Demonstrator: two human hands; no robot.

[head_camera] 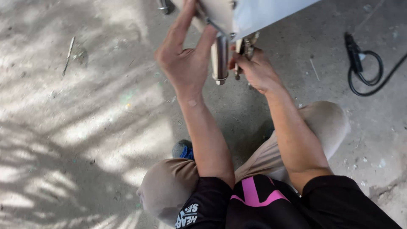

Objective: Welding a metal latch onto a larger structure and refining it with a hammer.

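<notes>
A short metal tube (219, 59), shiny and cylindrical, is seen hanging upright below the edge of a pale metal panel (254, 15) at the top of the view. Just left of the tube, the left hand (184, 63) is raised with its fingers (183, 23) stretched long and nearly straight up against the panel's underside, while the thumb is spread apart from them and laid against the tube's left side; the tube is thus braced between thumb and palm rather than fully enclosed. Just right of the tube, the right hand (256, 72) is curled closed around a small metal tool (246, 46), whose thin handles are seen protruding above the knuckles and whose tip is lost against the panel's edge; whether it is a pair of pliers or a clamp cannot be told. Both forearms are extended downward from the tube toward a black shirt with a pink mark (254, 193). Below the tube, bent knees in tan trousers (169, 186) are seen on either side, with a blue and grey shoe (183, 149) between the left knee and the left forearm. Well to the right of the tube, a black cable (364, 72) is looped on the concrete floor (85, 118), which is dappled with shadow.
</notes>
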